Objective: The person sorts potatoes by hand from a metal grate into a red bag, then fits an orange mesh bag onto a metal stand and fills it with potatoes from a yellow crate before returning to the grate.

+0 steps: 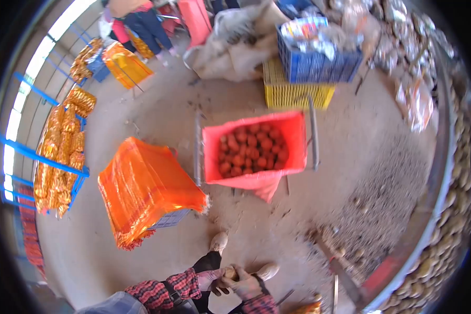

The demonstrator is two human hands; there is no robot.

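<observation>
Potato [230, 271], clasped between both hands' grip

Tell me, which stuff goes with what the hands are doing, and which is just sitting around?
With the hands' work:
left hand
right hand
small brown round thing they hold
red sack of similar round things

Just lying about:
orange net bags
blue crate
yellow crate

Dusty concrete floor [157, 112]: red sack of potatoes [254, 146], orange net-bag stack [144, 188], yellow crate [296, 94], loose potatoes [369, 201].
</observation>
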